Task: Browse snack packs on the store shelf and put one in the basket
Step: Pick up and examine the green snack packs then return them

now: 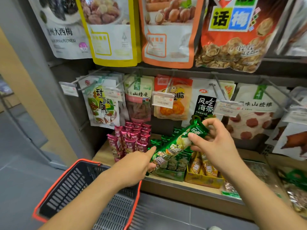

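A green pack (176, 146) is held slantwise above the shelf (182, 185), its lower end toward 7 o'clock and its upper end toward 1 o'clock. The lower end is gripped by the left hand (137, 165), whose fingers are curled round it with the forefinger laid along the edge. The upper end is pinched by the right hand (214, 143), with the thumb on the printed face and the other fingers bent behind the top. The basket (54, 185) lies at 7 o'clock of the pack, under the left forearm, mouth upward; how it is carried cannot be told.

The pack appears to be under inspection, and the drop is not yet made. As the basket may hang from the left arm, the pack is best released by the left hand and carried by the right alone, down toward 7 o'clock. It should be let go only once it is inside the red rim. The pink packs (131, 140) at 10 o'clock stand loosely upright and could be toppled by a sweeping wrist, so the pack should be lifted clear before it is swung. The wrapper looks slick, so a firm pinch is advised.
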`<state>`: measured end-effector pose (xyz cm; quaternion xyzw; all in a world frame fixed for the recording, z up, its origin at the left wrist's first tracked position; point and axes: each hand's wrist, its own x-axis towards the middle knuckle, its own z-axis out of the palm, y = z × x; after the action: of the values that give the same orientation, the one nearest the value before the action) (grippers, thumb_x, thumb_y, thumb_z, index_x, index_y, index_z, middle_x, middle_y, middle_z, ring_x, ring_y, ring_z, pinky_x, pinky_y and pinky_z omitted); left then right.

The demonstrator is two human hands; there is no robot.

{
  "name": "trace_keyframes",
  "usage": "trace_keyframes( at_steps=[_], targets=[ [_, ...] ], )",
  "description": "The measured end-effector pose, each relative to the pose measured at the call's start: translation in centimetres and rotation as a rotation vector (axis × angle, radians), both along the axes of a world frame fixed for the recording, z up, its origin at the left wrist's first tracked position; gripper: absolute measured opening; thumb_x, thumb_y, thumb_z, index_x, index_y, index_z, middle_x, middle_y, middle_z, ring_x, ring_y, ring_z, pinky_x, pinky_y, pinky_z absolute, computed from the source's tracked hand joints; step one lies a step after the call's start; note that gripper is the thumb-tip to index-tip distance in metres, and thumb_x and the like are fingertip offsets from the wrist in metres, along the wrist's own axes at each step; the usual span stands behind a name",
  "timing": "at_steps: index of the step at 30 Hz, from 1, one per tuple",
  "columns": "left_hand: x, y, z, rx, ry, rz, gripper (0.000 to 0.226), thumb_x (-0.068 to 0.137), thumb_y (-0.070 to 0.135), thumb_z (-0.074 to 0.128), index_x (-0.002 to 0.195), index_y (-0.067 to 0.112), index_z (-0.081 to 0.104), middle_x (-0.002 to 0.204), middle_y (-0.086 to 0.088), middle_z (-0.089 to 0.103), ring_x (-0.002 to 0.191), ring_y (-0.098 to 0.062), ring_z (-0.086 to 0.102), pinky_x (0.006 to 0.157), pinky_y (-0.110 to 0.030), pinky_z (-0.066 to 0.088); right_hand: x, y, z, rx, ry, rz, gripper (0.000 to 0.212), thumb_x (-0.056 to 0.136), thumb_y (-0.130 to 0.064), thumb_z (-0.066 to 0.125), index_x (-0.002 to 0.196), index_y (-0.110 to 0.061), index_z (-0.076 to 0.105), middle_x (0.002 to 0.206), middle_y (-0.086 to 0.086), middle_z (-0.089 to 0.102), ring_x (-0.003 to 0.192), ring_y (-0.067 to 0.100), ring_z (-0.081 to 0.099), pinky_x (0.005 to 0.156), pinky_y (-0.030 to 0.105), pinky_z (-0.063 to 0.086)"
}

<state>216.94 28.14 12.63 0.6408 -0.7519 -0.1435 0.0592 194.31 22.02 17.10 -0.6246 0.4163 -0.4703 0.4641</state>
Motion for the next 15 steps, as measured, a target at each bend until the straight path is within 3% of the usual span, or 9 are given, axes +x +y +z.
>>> trace_keyframes(
  at_steps=[2,5,8,12,15],
  targets=[
    [-0.1,-0.2,-0.1,-0.104,-0.007,-0.014,0.066,0.100,0.030,0.046,0.156,0.025,0.010,0.112,-0.008,0.065,0.093,-0.020,0.059,0.070,-0.030,0.039,0.4,0.0,-0.1,-0.041,0.014,-0.041,0.033,0.082,-0.013,0.075,0.088,-0.031,0.049,0.100,0.007,0.066,0.078,0.016,0.072,0.059,0.031,0.060],
    [-1.3,0.0,0.2,-0.242,0.146,-0.091,0.066,0.094,0.030,0.052,0.152,0.032,0.021,0.128,-0.001,0.061,0.111,-0.020,0.057,0.089,-0.032,0.047,1.5,0.9,-0.5,-0.119,0.159,-0.083,0.034,0.078,-0.023,0.080,0.084,-0.034,0.048,0.092,0.002,0.067,0.078,0.021,0.069,0.066,0.049,0.058],
    [-2.6,0.2,0.6,-0.329,0.253,-0.132,0.060,0.090,0.034,0.054,0.146,0.033,0.031,0.126,0.003,0.061,0.112,-0.015,0.057,0.092,-0.033,0.047,2.3,1.6,-0.8,-0.205,0.243,-0.103,0.034,0.075,-0.031,0.081,0.083,-0.035,0.048,0.082,-0.004,0.063,0.072,0.018,0.061,0.066,0.046,0.053],
    [-3.0,0.4,1.2,-0.466,0.313,-0.067,0.059,0.096,0.038,0.051,0.150,0.028,0.030,0.140,0.008,0.053,0.123,-0.007,0.051,0.101,-0.029,0.043,2.4,1.7,-0.5,-0.140,0.153,-0.050,0.031,0.075,-0.026,0.082,0.079,-0.035,0.053,0.081,-0.001,0.065,0.073,0.024,0.066,0.067,0.051,0.056],
    [-3.2,0.5,1.6,-0.512,0.339,-0.042,0.058,0.096,0.041,0.052,0.149,0.027,0.034,0.139,0.009,0.054,0.123,-0.007,0.052,0.099,-0.031,0.045,2.8,1.8,-0.6,-0.112,0.120,0.015,0.023,0.076,-0.027,0.082,0.079,-0.033,0.059,0.082,0.001,0.068,0.074,0.024,0.068,0.066,0.051,0.058]
  ],
)
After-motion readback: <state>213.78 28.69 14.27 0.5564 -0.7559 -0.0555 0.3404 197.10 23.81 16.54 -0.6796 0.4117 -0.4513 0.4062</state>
